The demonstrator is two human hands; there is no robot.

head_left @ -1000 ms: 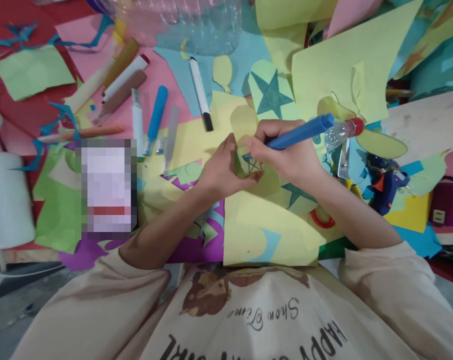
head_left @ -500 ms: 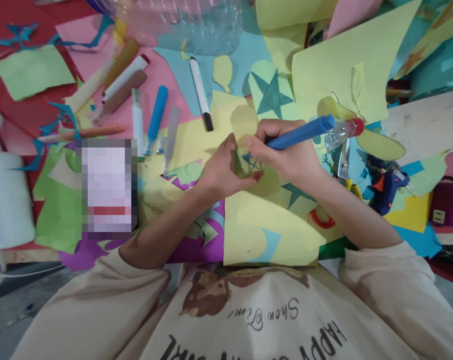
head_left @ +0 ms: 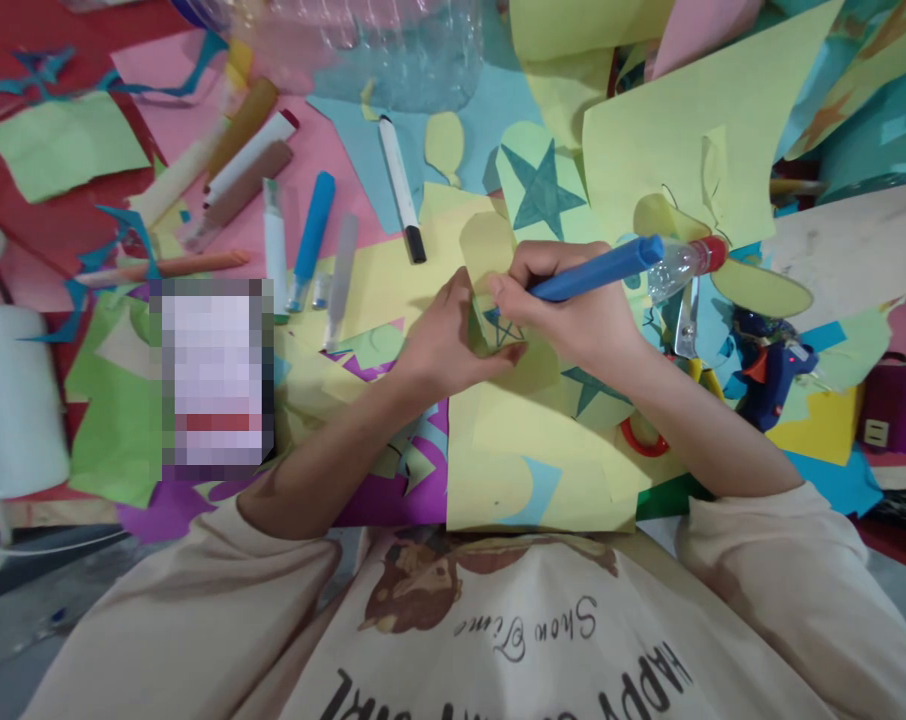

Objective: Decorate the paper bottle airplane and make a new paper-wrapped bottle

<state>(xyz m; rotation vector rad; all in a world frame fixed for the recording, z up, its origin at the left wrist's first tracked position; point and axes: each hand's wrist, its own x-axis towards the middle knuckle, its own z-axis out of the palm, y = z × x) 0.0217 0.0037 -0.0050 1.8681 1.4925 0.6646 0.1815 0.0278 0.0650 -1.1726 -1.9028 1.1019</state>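
My right hand (head_left: 580, 300) is closed round a blue marker (head_left: 599, 270), its tip down at a small pale yellow paper cutout (head_left: 485, 240). A star outline (head_left: 507, 328), partly coloured in dark teal, shows on that cutout's lower end. My left hand (head_left: 445, 335) holds the same cutout at its left and lower edges, thumb and fingers on either side. Above my hands lies a rounded paper piece with a filled teal star (head_left: 543, 190). Another teal star (head_left: 592, 390) is half hidden under my right forearm.
Several markers, including a capped blue one (head_left: 314, 230) and a white one (head_left: 403, 190), lie to the left. A pixelated rectangle (head_left: 217, 370) sits left of my forearm. To the right are scissors (head_left: 644, 437), a bottle-top propeller (head_left: 693, 262) and a blue glue gun (head_left: 779, 375).
The marker's back end has shifted slightly left and down while its tip stays at the star. My left hand and the cutout look unmoved.
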